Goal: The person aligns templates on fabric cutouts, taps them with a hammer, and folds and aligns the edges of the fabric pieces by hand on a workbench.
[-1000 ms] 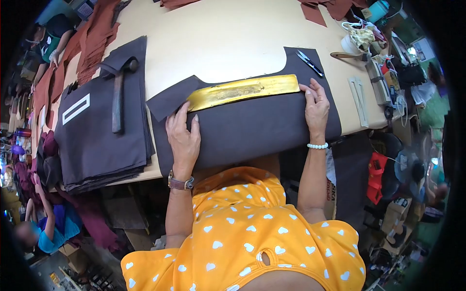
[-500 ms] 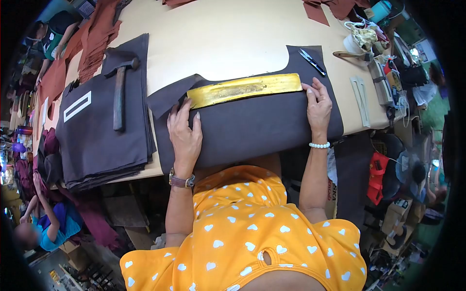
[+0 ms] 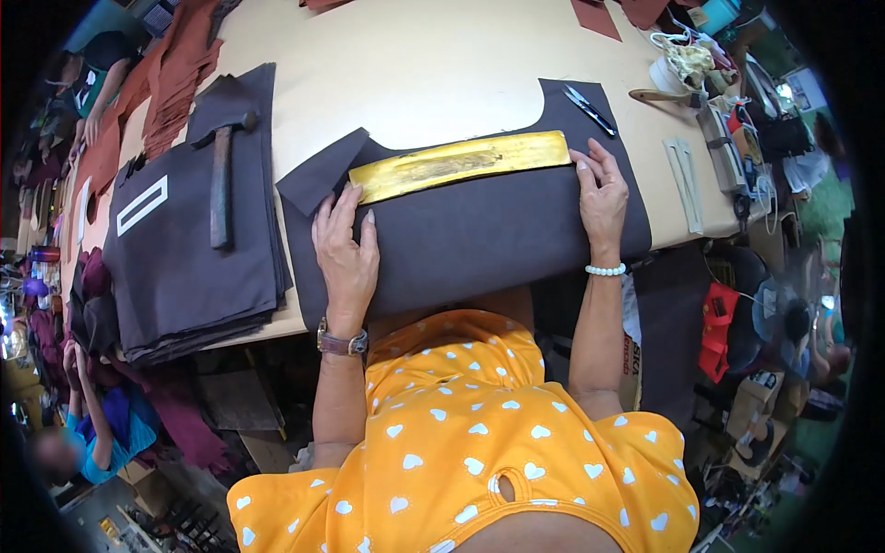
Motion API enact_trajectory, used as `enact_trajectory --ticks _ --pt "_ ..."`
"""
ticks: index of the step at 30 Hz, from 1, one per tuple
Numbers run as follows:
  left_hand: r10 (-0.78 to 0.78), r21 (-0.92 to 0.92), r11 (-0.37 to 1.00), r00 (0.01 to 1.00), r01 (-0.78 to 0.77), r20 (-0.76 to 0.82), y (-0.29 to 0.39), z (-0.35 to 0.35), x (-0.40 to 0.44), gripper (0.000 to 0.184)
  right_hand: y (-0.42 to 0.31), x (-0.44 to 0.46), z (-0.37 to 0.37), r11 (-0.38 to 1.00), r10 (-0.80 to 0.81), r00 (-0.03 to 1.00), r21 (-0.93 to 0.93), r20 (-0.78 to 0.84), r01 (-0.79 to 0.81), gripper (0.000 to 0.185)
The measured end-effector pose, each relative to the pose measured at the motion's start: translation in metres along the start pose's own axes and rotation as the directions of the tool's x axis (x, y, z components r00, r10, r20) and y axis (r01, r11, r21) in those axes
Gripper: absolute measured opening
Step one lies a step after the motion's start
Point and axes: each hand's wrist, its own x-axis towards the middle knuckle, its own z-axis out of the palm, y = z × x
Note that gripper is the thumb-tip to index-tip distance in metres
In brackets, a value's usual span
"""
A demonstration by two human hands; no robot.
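Observation:
A long gold-coloured bar [image 3: 461, 167] with a worn, darkened middle lies across a dark brown sheet [image 3: 470, 240] on the table. My left hand [image 3: 347, 258] is at the bar's left end, fingertips touching it, thumb held apart. At the other end my right hand [image 3: 602, 195] has loosely bent, parted fingers; the index fingertip meets the bar's end. Beyond my left fingers, a flap [image 3: 323, 170] of the dark material lies folded over. Small thread snips [image 3: 590, 112] rest on the sheet's upper right part.
Left of the sheet, a hammer [image 3: 221, 180] and a white rectangular frame [image 3: 143, 205] lie on a stack of dark pieces [image 3: 198, 276]. A brush [image 3: 664, 96] and pale strips [image 3: 684, 184] lie to the right. Reddish-brown material [image 3: 180, 83] hangs over the far left. Other people are at the left.
The dark flap by my left hand has spread flatter and further left. The bar and both hands appear slightly higher and further left in view, as does the table.

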Motion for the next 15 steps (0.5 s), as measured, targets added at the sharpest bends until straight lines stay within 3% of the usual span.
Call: enact_trajectory --ticks 3,4,6,8,10,11,14,15 --pt "0.037 0.062 0.997 0.999 -0.038 0.02 -0.001 0.001 0.0 0.032 -0.005 -0.001 0.001 1.0 0.012 1.0 -0.004 0.003 -0.012 0.021" --pt "0.053 0.108 0.993 0.998 -0.056 0.037 0.0 0.001 0.0 0.032 -0.004 0.0 0.002 0.982 -0.137 0.991 -0.13 -0.013 0.134 0.015" --pt "0.09 0.196 0.975 0.993 -0.103 0.075 0.004 0.0 0.001 0.031 -0.004 -0.001 0.003 0.907 -0.287 0.956 -0.304 0.062 0.292 0.015" --pt "0.087 0.329 0.935 0.984 -0.135 0.155 0.017 -0.006 0.007 0.029 -0.014 -0.003 0.005 0.855 -0.334 0.94 -0.401 0.062 0.33 0.016" --pt "0.063 0.363 0.919 0.967 -0.153 0.248 0.021 -0.008 0.012 0.027 -0.019 -0.001 0.001 0.828 -0.345 0.933 -0.436 0.102 0.353 0.016" --pt "0.145 0.331 0.918 0.961 -0.219 0.235 0.013 -0.004 0.013 0.025 -0.013 0.003 -0.004 0.834 -0.351 0.93 -0.417 0.107 0.362 0.017" --pt "0.217 0.391 0.867 0.94 -0.309 0.262 0.012 -0.001 0.018 0.03 0.016 0.02 -0.037 0.884 -0.339 0.938 -0.366 -0.07 0.292 0.019" --pt "0.241 0.404 0.855 0.939 -0.325 0.245 0.01 0.002 0.018 0.033 0.033 0.023 -0.056 0.854 -0.341 0.932 -0.454 -0.123 0.253 0.02"
